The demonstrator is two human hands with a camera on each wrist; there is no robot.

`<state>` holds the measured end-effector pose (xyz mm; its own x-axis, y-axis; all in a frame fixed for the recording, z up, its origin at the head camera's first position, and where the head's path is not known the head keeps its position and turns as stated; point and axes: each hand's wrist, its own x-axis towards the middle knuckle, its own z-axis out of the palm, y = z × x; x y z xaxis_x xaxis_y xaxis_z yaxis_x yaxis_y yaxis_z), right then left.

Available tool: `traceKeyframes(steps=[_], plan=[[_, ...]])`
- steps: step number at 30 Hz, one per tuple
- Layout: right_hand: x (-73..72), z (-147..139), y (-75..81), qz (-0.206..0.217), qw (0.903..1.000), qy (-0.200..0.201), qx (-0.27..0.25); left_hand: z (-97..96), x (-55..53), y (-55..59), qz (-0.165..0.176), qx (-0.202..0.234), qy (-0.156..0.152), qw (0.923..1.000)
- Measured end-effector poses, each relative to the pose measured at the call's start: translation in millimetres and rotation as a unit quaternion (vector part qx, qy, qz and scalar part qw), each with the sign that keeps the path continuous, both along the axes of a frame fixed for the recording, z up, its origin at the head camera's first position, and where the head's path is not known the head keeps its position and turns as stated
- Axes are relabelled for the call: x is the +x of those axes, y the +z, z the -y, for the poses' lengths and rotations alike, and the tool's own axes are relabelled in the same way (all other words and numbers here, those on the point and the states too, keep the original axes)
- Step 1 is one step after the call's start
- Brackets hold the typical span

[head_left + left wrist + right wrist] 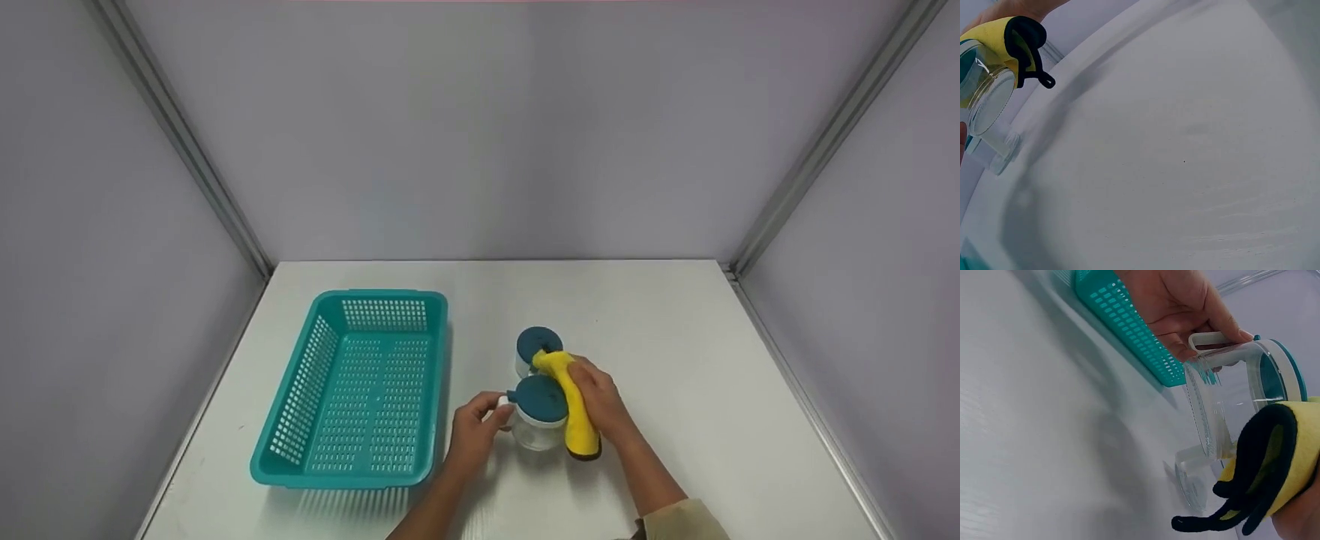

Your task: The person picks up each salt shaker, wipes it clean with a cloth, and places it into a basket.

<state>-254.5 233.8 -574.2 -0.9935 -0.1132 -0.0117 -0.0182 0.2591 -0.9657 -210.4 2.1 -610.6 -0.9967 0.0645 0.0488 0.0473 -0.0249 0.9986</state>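
Note:
My left hand (474, 429) grips the white handle of a clear glass jar (537, 435) with a teal lid (541, 397). In the right wrist view this jar (1224, 399) is tilted and raised above the white table. My right hand (600, 397) holds a folded yellow cloth (577, 412) with a black edge against the jar's right side. A second jar (523, 367) with a teal lid stands just behind, partly hidden by the cloth and the first jar; its clear base (1005, 154) shows on the table in the left wrist view.
A teal plastic basket (439, 375) with slotted walls stands to the left of my hands on the white table (660, 315). Grey panels (480, 135) enclose the table at the back and both sides.

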Motion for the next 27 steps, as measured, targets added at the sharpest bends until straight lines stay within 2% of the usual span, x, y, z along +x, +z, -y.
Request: traceKeyframes(steps=[4, 8, 14, 21, 27], plan=[[1.7, 4, -1.7, 0.003, 0.9994, 0.033, 0.005, 0.5, 1.4, -1.4, 0.019, -0.008, 0.005, 0.9998], [0.8, 7, -1.7, 0.012, 0.9983, 0.057, 0.008, 0.6, 1.0, -3.3, 0.023, -0.006, 0.007, 0.9997], [-3.0, 7, 1.2, 0.035, 0.9944, 0.099, 0.013, 1.2, 0.5, -4.4, 0.006, 0.0, -0.001, 1.0], [-10.1, 6, 10.4, 0.045, 0.9873, 0.142, 0.055, 2.7, -0.7, -3.4, -0.003, 0.007, -0.019, 0.9998], [-15.9, 2, 4.0, 0.107, 0.982, 0.154, 0.024, 3.8, 0.8, -0.7, -0.001, 0.004, -0.032, 0.9995]])
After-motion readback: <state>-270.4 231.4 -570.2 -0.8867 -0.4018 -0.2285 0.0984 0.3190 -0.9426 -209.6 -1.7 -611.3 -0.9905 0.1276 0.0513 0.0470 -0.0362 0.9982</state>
